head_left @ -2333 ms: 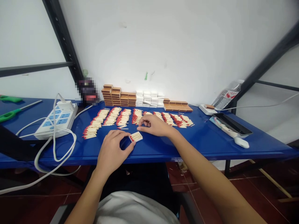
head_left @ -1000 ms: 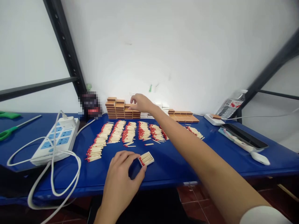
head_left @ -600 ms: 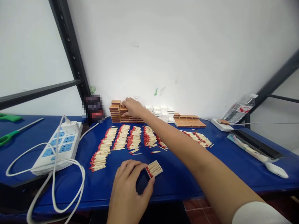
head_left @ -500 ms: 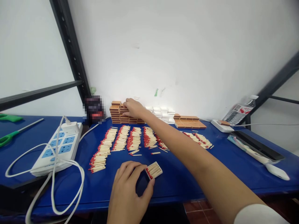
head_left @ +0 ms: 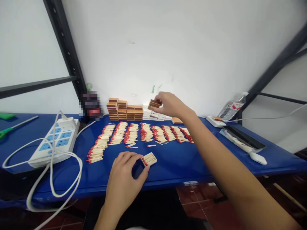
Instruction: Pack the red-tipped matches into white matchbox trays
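Note:
My left hand (head_left: 124, 179) grips a white matchbox tray (head_left: 153, 157) near the table's front, thumb on one side and index finger on the other. Red-headed matches (head_left: 149, 158) lie side by side in the tray. Raised in front of the wall, my right hand (head_left: 168, 103) pinches a brown matchbox piece (head_left: 154, 104) with dark striking strips; whether it is one or two together I cannot tell. Behind and below that hand stand stacked white trays (head_left: 153, 115). To their left rise stacks of brown matchboxes (head_left: 122, 113).
Several rows of loose matches (head_left: 130, 133) cross the blue table (head_left: 172, 166). On the left lie a power strip (head_left: 55, 143) with looping white cables and a green-handled tool (head_left: 9, 130). A tilted bottle (head_left: 232, 107), a white block (head_left: 214, 121) and a black tray (head_left: 242, 137) are at right.
My right hand has moved from the brown stacks to the right, and a brown matchbox piece now shows in its fingers. My left hand still holds the tray. The view has shifted.

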`<action>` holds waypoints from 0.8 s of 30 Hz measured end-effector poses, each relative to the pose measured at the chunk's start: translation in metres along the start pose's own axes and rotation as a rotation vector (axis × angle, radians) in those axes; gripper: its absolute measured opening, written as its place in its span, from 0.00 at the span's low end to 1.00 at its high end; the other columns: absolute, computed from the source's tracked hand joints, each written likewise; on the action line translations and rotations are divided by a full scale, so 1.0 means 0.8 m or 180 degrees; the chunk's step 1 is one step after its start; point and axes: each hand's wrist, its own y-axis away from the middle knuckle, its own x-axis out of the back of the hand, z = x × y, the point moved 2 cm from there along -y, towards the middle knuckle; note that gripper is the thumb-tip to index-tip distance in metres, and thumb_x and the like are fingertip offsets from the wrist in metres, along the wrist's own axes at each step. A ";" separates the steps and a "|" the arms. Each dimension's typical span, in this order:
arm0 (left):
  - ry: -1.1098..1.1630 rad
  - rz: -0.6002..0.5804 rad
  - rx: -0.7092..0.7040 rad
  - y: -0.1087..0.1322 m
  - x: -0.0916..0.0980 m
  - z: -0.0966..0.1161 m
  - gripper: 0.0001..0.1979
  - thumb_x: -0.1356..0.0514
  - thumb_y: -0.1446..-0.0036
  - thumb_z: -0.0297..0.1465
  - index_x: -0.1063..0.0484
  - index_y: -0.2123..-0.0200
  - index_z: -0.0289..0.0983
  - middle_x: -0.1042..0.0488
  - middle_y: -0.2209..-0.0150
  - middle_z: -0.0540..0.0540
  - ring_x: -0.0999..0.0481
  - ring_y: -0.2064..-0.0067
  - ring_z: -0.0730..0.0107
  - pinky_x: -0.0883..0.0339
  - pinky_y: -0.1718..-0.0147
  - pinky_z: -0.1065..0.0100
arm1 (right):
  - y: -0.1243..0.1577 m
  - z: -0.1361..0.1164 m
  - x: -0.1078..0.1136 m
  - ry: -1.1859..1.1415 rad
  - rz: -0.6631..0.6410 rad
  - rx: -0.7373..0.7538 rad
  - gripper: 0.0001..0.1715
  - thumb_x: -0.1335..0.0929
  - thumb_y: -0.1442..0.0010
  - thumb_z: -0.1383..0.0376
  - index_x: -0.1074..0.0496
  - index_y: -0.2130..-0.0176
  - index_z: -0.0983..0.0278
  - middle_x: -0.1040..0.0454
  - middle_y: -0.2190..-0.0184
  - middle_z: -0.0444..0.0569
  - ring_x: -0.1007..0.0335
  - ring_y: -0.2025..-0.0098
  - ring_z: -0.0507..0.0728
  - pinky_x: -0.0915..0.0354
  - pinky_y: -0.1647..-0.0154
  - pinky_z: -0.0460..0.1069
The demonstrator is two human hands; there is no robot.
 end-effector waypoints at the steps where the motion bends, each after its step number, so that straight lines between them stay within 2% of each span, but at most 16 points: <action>1: -0.0014 0.0006 -0.0014 0.000 0.000 0.000 0.08 0.33 0.34 0.36 0.20 0.52 0.44 0.18 0.53 0.47 0.23 0.47 0.53 0.29 0.46 0.52 | 0.023 0.007 0.002 0.0014 0.0012 -0.0078 0.19 0.28 0.32 0.51 0.26 0.66 0.64 0.26 0.64 0.54 0.37 0.67 0.57 0.44 0.64 0.53; 4: -0.0096 0.0008 -0.0013 -0.002 -0.001 0.000 0.09 0.33 0.34 0.37 0.20 0.52 0.44 0.18 0.53 0.47 0.23 0.47 0.53 0.29 0.47 0.52 | 0.083 0.026 -0.013 -0.0055 0.0076 -0.0198 0.19 0.29 0.30 0.52 0.26 0.64 0.64 0.26 0.63 0.54 0.34 0.67 0.57 0.41 0.64 0.53; 7: -0.0155 0.0022 -0.0010 -0.002 -0.002 0.001 0.09 0.34 0.33 0.38 0.20 0.53 0.44 0.18 0.52 0.48 0.24 0.47 0.54 0.30 0.47 0.53 | 0.112 0.047 -0.043 -0.0148 0.0165 -0.0395 0.17 0.30 0.29 0.53 0.26 0.63 0.64 0.25 0.62 0.54 0.29 0.63 0.59 0.38 0.62 0.52; 11: -0.0265 -0.0007 -0.0033 -0.001 -0.002 0.001 0.09 0.34 0.33 0.38 0.20 0.52 0.44 0.18 0.52 0.48 0.24 0.47 0.53 0.30 0.47 0.52 | 0.109 0.064 -0.081 -0.0130 0.0119 -0.0464 0.10 0.28 0.30 0.59 0.22 0.57 0.65 0.22 0.57 0.56 0.26 0.56 0.62 0.35 0.56 0.53; 14: -0.0300 0.0034 -0.0053 -0.001 -0.001 0.001 0.09 0.34 0.33 0.39 0.19 0.53 0.44 0.18 0.53 0.47 0.23 0.47 0.53 0.31 0.47 0.52 | 0.097 0.064 -0.102 -0.0172 0.0012 -0.0507 0.14 0.24 0.33 0.63 0.22 0.50 0.66 0.23 0.51 0.58 0.25 0.52 0.64 0.34 0.54 0.54; 16: -0.0286 0.0043 -0.0049 -0.002 -0.002 0.001 0.10 0.34 0.34 0.39 0.19 0.52 0.44 0.18 0.52 0.47 0.23 0.47 0.52 0.30 0.46 0.52 | 0.093 0.063 -0.112 -0.0282 -0.0039 -0.0528 0.14 0.23 0.35 0.64 0.22 0.50 0.65 0.22 0.51 0.57 0.24 0.52 0.63 0.34 0.54 0.53; 20: -0.0209 0.0010 -0.0022 -0.004 -0.003 0.000 0.10 0.33 0.34 0.39 0.19 0.52 0.44 0.17 0.52 0.47 0.23 0.46 0.53 0.30 0.45 0.52 | 0.091 0.064 -0.114 -0.0416 0.0020 -0.0526 0.05 0.26 0.32 0.66 0.21 0.54 0.64 0.22 0.54 0.54 0.24 0.53 0.62 0.32 0.53 0.53; 24: -0.0049 0.0141 0.0042 -0.003 0.001 -0.003 0.10 0.32 0.35 0.39 0.18 0.52 0.45 0.17 0.52 0.47 0.22 0.47 0.54 0.28 0.45 0.53 | 0.098 0.051 -0.084 -0.0792 0.0642 -0.0340 0.09 0.30 0.29 0.68 0.19 0.51 0.63 0.21 0.53 0.56 0.22 0.52 0.62 0.28 0.50 0.56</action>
